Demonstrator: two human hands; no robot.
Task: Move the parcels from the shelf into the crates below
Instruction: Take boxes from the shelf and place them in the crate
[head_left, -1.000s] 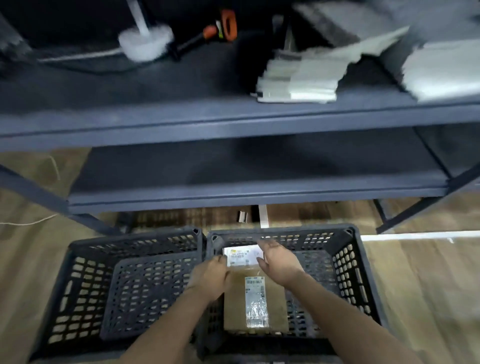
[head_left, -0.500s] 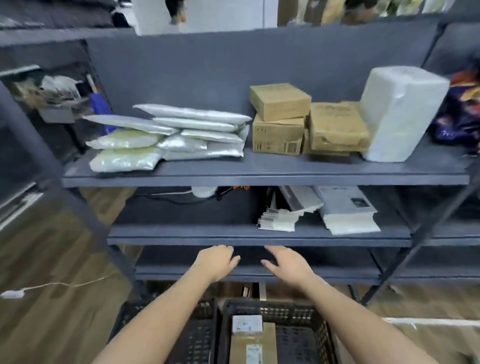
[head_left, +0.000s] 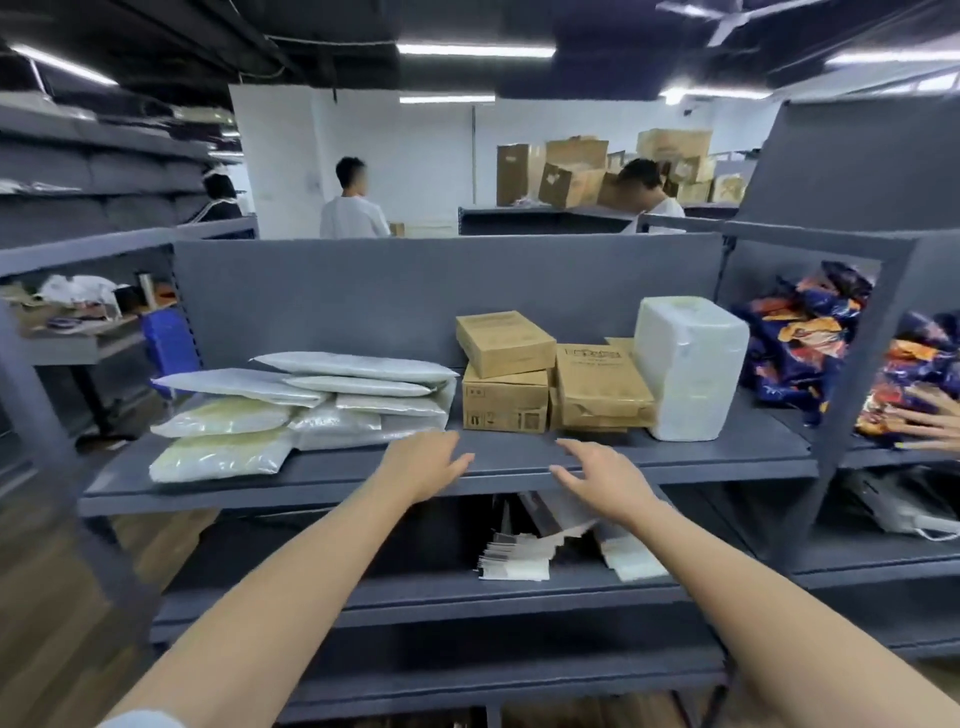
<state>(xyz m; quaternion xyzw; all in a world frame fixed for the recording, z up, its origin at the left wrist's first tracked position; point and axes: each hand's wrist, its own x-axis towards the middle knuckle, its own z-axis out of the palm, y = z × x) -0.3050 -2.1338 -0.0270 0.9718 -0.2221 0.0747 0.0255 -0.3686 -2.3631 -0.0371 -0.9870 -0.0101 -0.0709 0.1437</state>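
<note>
Now hold the left hand (head_left: 426, 462) and the right hand (head_left: 597, 480) up just before the front edge of the shelf (head_left: 519, 460), apart from each other, fingers loose and a little spread, with nothing gripped in either. See all the parcels lying on that shelf behind the hands. At the left, a pile of white padded envelopes (head_left: 311, 405). In the middle, a small cardboard box (head_left: 504, 343) resting on a bigger box (head_left: 504, 408), and just beside these a flat brown carton (head_left: 602, 387) lying on a low stack. At the right, a tall white wrapped block (head_left: 685, 364), standing upright just beside the carton. Find on the lower shelf (head_left: 441, 592) some white paper sheets (head_left: 514, 564). Notice at the far right another person's hand (head_left: 935, 423) on colourful bags (head_left: 810, 348), and far behind two persons in white shirts (head_left: 353, 215).
</note>
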